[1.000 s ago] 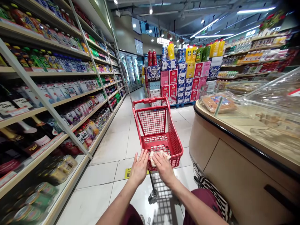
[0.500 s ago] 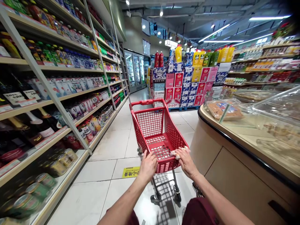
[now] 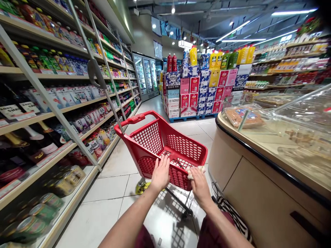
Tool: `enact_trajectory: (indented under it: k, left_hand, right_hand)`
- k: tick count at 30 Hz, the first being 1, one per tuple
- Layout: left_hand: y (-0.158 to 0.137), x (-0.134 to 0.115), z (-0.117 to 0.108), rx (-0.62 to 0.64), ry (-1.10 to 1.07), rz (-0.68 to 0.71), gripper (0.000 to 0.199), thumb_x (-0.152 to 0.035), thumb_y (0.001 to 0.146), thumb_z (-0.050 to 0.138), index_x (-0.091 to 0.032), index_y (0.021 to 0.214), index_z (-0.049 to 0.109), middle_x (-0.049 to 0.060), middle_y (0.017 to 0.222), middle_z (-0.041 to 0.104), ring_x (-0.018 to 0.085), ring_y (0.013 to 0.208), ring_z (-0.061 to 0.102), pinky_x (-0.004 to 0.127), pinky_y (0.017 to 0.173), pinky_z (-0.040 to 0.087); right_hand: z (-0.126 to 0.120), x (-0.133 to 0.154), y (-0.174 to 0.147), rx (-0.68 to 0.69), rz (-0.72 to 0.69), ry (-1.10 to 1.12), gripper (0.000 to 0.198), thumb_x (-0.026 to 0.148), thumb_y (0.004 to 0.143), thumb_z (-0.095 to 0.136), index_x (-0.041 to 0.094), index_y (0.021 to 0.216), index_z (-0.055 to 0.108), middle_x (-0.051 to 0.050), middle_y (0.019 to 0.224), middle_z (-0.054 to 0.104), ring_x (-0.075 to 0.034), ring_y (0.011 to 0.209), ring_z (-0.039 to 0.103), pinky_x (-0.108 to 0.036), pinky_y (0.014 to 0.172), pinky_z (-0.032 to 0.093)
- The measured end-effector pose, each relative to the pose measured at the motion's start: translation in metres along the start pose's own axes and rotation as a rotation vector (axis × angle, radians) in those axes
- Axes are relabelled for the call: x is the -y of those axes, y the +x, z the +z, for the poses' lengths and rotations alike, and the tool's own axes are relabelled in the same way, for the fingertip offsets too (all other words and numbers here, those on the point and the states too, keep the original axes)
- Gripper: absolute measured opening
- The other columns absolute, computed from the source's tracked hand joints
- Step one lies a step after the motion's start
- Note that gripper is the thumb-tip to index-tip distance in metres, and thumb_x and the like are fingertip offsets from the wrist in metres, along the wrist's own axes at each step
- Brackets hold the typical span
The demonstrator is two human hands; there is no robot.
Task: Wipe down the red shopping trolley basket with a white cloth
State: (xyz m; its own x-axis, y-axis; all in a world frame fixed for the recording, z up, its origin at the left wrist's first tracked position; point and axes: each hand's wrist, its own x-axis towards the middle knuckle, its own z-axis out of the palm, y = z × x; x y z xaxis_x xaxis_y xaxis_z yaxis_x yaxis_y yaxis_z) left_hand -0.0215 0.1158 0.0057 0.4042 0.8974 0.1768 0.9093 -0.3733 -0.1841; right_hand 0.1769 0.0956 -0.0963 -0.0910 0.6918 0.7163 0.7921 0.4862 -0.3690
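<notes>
A red plastic shopping cart point(image 3: 147, 148) on metal legs stands turned at an angle before me, its basket bare inside and its handle bar point(image 3: 137, 119) toward the left shelves. My left hand point(image 3: 160, 173) lies against the near side rim of the basket, fingers stretched out and holding nothing. At the basket's right near corner, my right hand point(image 3: 199, 182) presses a crumpled whitish cloth point(image 3: 190, 171) to the rim, fingers bent over it. A metal pole with a grey hook-like clip point(image 3: 96, 74) rises from the handle end.
Drink shelves point(image 3: 64, 110) line the left side. On the right is a rounded display counter point(image 3: 232, 155) with clear covers and packed food, with black cables point(image 3: 222, 199) at its foot. Stacked drink cartons point(image 3: 191, 93) stand ahead. A yellow floor sticker point(image 3: 142, 187) lies partly under the cart.
The cart has swung round, its handle end moving left and nearer to me. My left hand has flattened along the rim, while my right hand keeps the cloth at the basket's edge.
</notes>
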Motion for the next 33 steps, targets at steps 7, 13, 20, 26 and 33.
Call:
enact_trajectory:
  k: [7, 13, 20, 26, 33]
  left_hand:
    - [-0.016, 0.039, -0.009, -0.027, 0.056, -0.161, 0.063, -0.020, 0.073, 0.040, -0.012, 0.134, 0.024, 0.009, 0.142, 0.024, 0.023, 0.132, 0.014, 0.047, 0.106, 0.011]
    - [-0.023, 0.033, -0.009, -0.059, 0.034, -0.118, 0.067, -0.030, 0.073, 0.043, -0.010, 0.134, 0.024, 0.009, 0.142, 0.024, 0.025, 0.132, 0.012, 0.044, 0.106, 0.015]
    - [-0.035, 0.058, -0.018, -0.163, 0.109, -0.263, 0.064, -0.021, 0.072, 0.041, -0.008, 0.133, 0.028, 0.011, 0.142, 0.024, 0.023, 0.133, 0.011, 0.046, 0.108, 0.006]
    - [-0.038, 0.043, -0.017, -0.167, 0.129, -0.227, 0.063, -0.018, 0.073, 0.038, -0.010, 0.134, 0.027, 0.008, 0.143, 0.021, 0.024, 0.133, 0.006, 0.047, 0.108, 0.008]
    - [-0.033, 0.039, -0.019, -0.136, 0.124, -0.186, 0.064, -0.020, 0.072, 0.040, -0.011, 0.134, 0.026, 0.008, 0.143, 0.022, 0.024, 0.133, 0.008, 0.047, 0.107, 0.009]
  right_hand:
    - [-0.001, -0.039, 0.023, -0.015, 0.030, -0.043, 0.041, 0.018, 0.080, 0.032, 0.016, 0.118, 0.048, -0.010, 0.115, 0.056, -0.022, 0.113, 0.045, -0.045, 0.095, 0.035]
    - [0.036, 0.027, 0.067, 0.005, -0.074, -0.051, 0.044, 0.011, 0.077, 0.035, 0.015, 0.117, 0.051, -0.010, 0.115, 0.057, -0.021, 0.110, 0.047, -0.042, 0.097, 0.033]
    - [0.015, -0.024, 0.054, -0.052, -0.060, -0.119, 0.047, 0.010, 0.079, 0.031, 0.015, 0.124, 0.045, -0.011, 0.120, 0.053, -0.023, 0.116, 0.042, -0.049, 0.096, 0.032]
    - [0.045, 0.025, 0.070, -0.009, -0.170, 0.007, 0.051, 0.007, 0.076, 0.031, 0.015, 0.124, 0.045, -0.010, 0.123, 0.051, -0.020, 0.118, 0.041, -0.043, 0.098, 0.034]
    - [0.045, 0.002, 0.088, -0.058, -0.123, -0.054, 0.047, 0.007, 0.075, 0.032, 0.013, 0.117, 0.052, -0.012, 0.114, 0.058, -0.022, 0.112, 0.047, -0.046, 0.093, 0.037]
